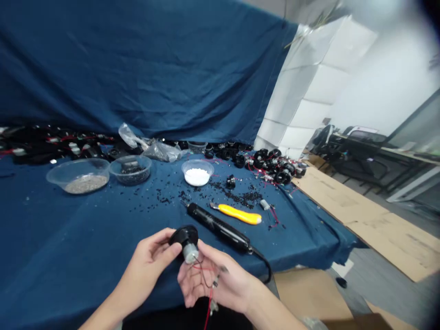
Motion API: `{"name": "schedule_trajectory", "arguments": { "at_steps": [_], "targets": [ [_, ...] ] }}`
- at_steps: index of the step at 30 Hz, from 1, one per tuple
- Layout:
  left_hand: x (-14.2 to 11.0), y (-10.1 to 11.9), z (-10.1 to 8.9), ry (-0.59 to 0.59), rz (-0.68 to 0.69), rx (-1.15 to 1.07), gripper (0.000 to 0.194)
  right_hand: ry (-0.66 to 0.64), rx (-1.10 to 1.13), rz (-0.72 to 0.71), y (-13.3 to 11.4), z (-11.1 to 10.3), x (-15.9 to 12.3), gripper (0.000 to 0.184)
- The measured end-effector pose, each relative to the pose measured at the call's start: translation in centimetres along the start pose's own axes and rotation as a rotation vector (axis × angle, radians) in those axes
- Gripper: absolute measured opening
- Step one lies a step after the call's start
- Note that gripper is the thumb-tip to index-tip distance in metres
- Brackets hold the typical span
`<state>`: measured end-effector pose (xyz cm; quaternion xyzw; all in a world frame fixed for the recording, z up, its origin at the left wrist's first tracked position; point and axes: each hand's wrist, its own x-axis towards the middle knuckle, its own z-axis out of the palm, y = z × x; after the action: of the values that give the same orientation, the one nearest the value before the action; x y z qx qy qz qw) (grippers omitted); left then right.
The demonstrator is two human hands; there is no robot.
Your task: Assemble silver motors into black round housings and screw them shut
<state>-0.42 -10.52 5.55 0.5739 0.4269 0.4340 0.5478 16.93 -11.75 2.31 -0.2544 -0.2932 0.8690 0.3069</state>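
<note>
A small DC motor (188,245) with a black round housing and a bare silver can sits just above the person's lap, held in the air over the counter's near edge. Left hand (149,260) is curled around the black housing, thumb and fingers closed on it. Right hand (213,285) is half open, palm up, just under the silver can, with thin red and black wires (206,275) running across it and hanging below.

Just past the hands lies a black pen-shaped tool (218,228), its cord (265,265) dropping over the counter (68,256) edge near right hand. Beyond it are a yellow-handled utility knife (237,214) and loose black granules (237,197). Further back sit a white bowl of white granules (197,176) and a heap of black wired parts (275,165). Blue cloth stays open left of the hands; the counter's right edge drops toward cardboard (371,215) on the floor.
</note>
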Motion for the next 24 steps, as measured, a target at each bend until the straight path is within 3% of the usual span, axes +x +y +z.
{"name": "schedule_trajectory", "arguments": {
  "at_steps": [3,6,8,11,15,18,24],
  "targets": [
    [1.8,0.1,-0.6,0.177,-0.146,-0.394,0.006,0.075,-0.196,-0.123,-2.5,0.3,0.7,0.072],
    [3.6,0.9,-1.1,0.298,-0.204,-0.694,0.016,0.299,-0.554,-0.442,-4.9,1.0,1.3,0.049],
    [5.2,1.7,-1.4,0.3,-0.197,-0.747,0.024,0.426,-0.825,-0.687,-6.3,1.4,2.2,0.036],
    [8.2,2.4,-1.8,0.269,-0.153,-0.645,0.019,0.447,-1.11,-0.947,-8.0,1.4,4.9,0.052],
    [11.9,1.6,-2.2,0.267,-0.078,-0.535,0.009,0.381,-1.151,-1.012,-8.8,0.1,9.6,0.057],
    [13.2,-0.3,-2.8,0.296,-0.028,-0.452,0.003,0.408,-1.183,-1.04,-7.9,-0.7,11.9,0.058],
    [13.6,-4.0,-4.1,0.355,-0.037,-0.334,0.034,0.492,-1.259,-1.041,-5.5,-1.5,12.8,0.054]
  ]
}}
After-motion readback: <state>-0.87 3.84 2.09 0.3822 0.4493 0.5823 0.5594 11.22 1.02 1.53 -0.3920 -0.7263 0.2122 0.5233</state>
